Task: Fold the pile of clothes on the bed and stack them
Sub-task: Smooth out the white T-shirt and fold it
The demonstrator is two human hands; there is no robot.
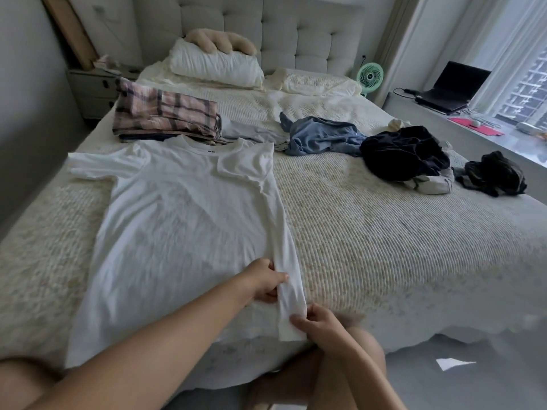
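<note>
The bed (355, 232) fills the view, covered by a ribbed cream spread. A white shirt (177, 217) is laid flat on its near left part, collar toward the far end; its right side has been turned in, so that a narrow folded strip runs along the right edge, while the left sleeve is still spread out. One fold is thus judged begun and the rest of that shirt left to do.

Just beyond the collar, at far left, one stack (165, 116) of folded clothes is seen, a plaid piece on top; how many pieces lie under it cannot be told. To the right, well apart from the shirt, four loose clumps are counted: a grey piece (254, 132) beside the stack, a blue one (322, 136), a dark one (405, 152) and a smaller dark one (494, 173) near the right edge. These are still to be folded, so the task is judged perhaps half done.

The strip is pinched by both hands at the near hem: the left hand (265, 282) grips it slightly farther up, the right hand (318, 324) at the bottom corner.
</note>
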